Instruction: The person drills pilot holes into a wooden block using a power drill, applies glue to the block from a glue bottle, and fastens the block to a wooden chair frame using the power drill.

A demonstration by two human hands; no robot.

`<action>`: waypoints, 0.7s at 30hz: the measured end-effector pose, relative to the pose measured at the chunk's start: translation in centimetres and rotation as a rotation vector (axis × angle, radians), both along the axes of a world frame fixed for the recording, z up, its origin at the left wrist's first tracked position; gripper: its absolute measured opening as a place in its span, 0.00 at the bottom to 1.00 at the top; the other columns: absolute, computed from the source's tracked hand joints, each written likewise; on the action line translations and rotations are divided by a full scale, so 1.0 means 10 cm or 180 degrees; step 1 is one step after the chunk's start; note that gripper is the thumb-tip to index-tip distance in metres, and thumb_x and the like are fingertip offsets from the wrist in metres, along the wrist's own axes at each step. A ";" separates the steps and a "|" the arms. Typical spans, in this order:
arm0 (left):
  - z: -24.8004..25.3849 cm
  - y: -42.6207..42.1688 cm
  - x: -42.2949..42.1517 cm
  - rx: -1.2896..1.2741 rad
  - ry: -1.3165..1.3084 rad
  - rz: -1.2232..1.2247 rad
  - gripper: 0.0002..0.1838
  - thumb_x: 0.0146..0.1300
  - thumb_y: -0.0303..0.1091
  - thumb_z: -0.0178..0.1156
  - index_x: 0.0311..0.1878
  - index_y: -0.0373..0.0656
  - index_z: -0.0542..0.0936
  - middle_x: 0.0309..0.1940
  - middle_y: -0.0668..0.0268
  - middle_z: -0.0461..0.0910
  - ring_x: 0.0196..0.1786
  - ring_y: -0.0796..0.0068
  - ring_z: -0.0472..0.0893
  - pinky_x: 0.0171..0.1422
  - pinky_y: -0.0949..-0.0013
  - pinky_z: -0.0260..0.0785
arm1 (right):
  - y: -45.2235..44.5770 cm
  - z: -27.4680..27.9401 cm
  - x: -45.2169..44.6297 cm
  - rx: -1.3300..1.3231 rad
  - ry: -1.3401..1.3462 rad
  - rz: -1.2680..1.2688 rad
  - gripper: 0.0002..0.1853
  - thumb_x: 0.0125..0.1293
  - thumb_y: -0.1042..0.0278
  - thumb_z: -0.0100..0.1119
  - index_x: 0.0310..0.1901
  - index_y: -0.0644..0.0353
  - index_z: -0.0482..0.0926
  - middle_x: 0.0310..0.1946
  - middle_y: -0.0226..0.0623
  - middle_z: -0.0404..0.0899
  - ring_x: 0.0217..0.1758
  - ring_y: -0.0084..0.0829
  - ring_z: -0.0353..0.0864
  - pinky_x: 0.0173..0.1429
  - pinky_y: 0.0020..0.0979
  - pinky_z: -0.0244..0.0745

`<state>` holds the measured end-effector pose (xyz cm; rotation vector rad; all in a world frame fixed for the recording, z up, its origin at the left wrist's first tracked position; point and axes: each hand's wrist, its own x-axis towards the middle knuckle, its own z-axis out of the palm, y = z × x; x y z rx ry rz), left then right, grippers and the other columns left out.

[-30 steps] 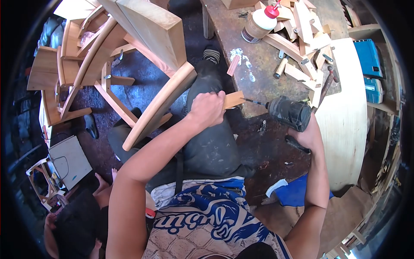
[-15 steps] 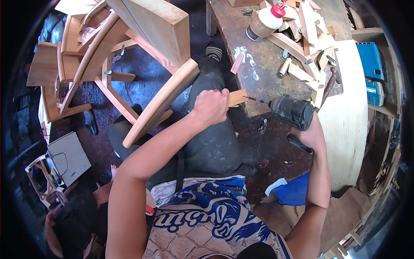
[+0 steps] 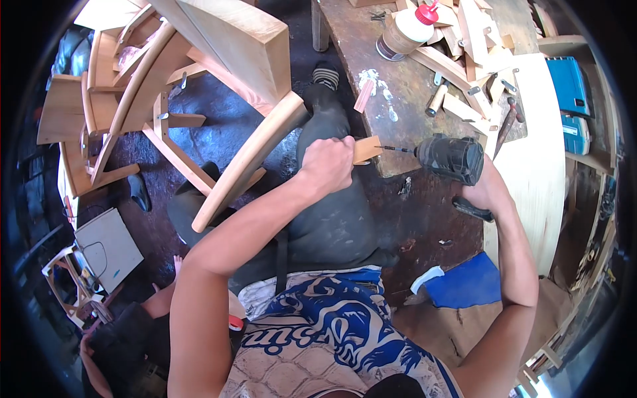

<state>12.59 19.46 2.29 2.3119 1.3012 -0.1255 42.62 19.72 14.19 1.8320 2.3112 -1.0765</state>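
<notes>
Worktable: a worn, brown, wooden table (image 3: 408, 93), stained on top, extends from the upper edge of the view to a near-left corner.

Frame: a pale, smooth, wooden frame with a thick squared post and a curved rail (image 3: 249, 159) stands left of the table's left edge, near the left forearm.

Panel: a broad, pale, wooden board with a curved outer edge (image 3: 531, 166) lies along the table's right edge.

Offcuts: a heap of short, pale, wooden pieces (image 3: 472, 40), some fitted with metal plates, covers the right part of the table.

Power tool: a black, cylindrical-bodied drill (image 3: 452, 159) is positioned off the table's near edge, body roughly horizontal. The right hand (image 3: 488, 189) is wrapped around its handle; trigger position cannot be determined.

Support: the left hand (image 3: 328, 162), closed into a fist, clamps a small, flat, tan wooden block (image 3: 368, 150) just beside the table's near-left corner.

Container: a white-and-brown bottle with a red cap (image 3: 405, 33) rests near the left edge.

Strip: a short, pinkish, wooden strip (image 3: 363, 96) lies at that edge, beside white splashes.

Bit: the thin, dark, metal drill bit (image 3: 397, 148) points at the block's free end; depth of entry cannot be determined.
</notes>
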 end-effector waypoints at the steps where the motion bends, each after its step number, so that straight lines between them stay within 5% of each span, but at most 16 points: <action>1: 0.00 0.02 0.01 -0.0031 0.0054 -0.0011 0.16 0.54 0.35 0.66 0.41 0.35 0.78 0.31 0.52 0.85 0.33 0.57 0.88 0.39 0.58 0.82 | 0.04 0.04 -0.02 -0.0056 -0.0104 0.0005 0.20 0.47 0.77 0.63 0.47 0.62 0.82 0.42 0.52 0.84 0.49 0.55 0.82 0.56 0.42 0.79; 21: -0.07 0.04 -0.03 -0.0032 -0.0133 0.0024 0.15 0.57 0.36 0.67 0.40 0.34 0.77 0.30 0.51 0.84 0.31 0.56 0.87 0.38 0.59 0.81 | 0.27 0.14 -0.15 -0.0305 -0.0537 0.0415 0.11 0.44 0.79 0.62 0.34 0.65 0.79 0.32 0.53 0.82 0.42 0.60 0.80 0.50 0.48 0.78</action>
